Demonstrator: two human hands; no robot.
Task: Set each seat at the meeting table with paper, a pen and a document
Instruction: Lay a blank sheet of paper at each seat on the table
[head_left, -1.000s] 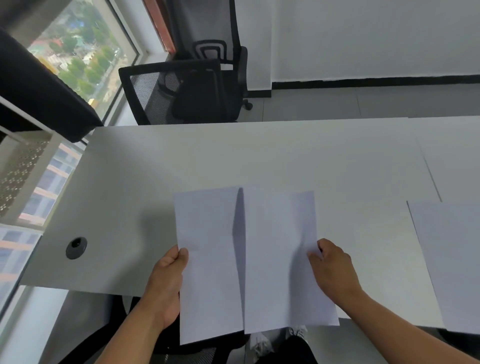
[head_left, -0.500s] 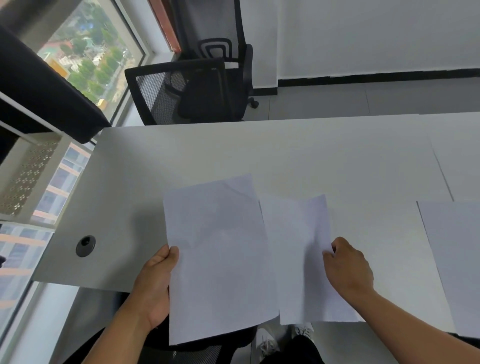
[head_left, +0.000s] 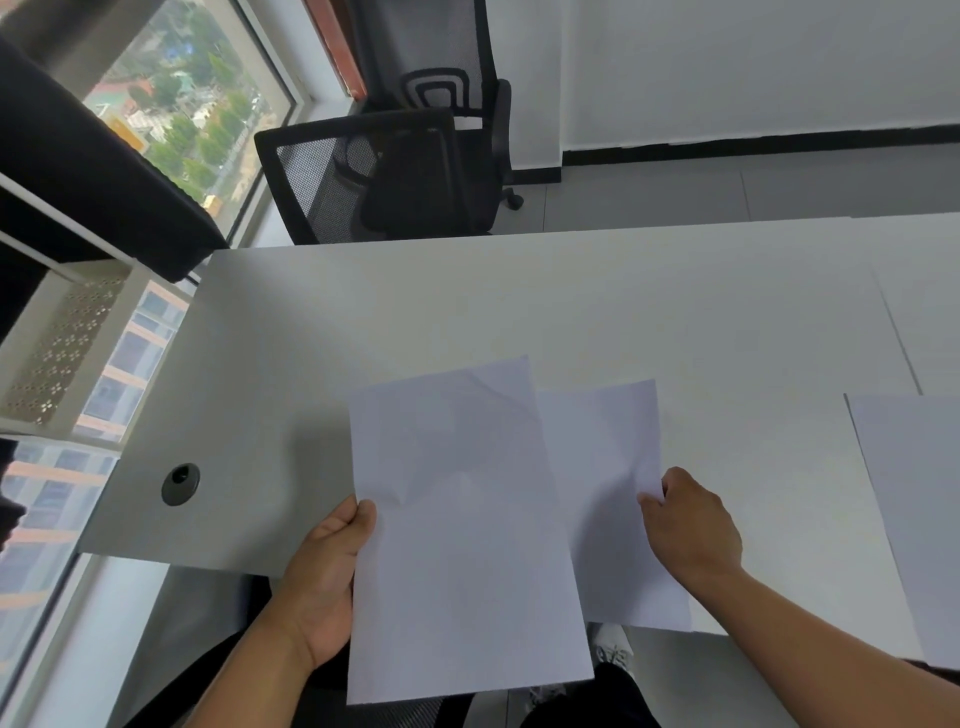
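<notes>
1. At the far left a tall glass window (head_left: 182, 104) looks down on trees and rooftops; a white perforated metal panel (head_left: 62, 348) stands below it, left of the pale grey rectangular meeting table (head_left: 519, 312).
2. A round dark grey cable grommet (head_left: 180, 484) sits in the table's near-left corner, well left of the sheets.
3. The left hand (head_left: 324, 577) is at the table's near edge, thumb on top and fingers hidden beneath, gripping the left edge of a white, slightly creased sheet of paper (head_left: 462, 530).
4. That sheet is held tilted above the table's near edge; its lower part hangs out past the edge toward the person, and its right side overlaps a second sheet.
5. Beyond the table's far-left edge stand two black mesh-backed office chairs (head_left: 384, 171), one behind the other, on a pale grey tiled floor (head_left: 727, 192).
6. The second white sheet of paper (head_left: 608, 493) lies to the right of the first over the table's near edge; whether it rests flat on the surface cannot be told.
7. The right hand (head_left: 691, 525) has its fingers curled, pinching this second sheet at its right edge.
8. Behind the table a white wall (head_left: 753, 67) meets the floor along a black skirting strip (head_left: 753, 143).
9. A thin seam (head_left: 898, 343) runs across the tabletop toward its right end.
10. At the table's near-right a third white sheet of paper (head_left: 914, 509) lies flat, cut off by the frame and well apart from both hands.
</notes>
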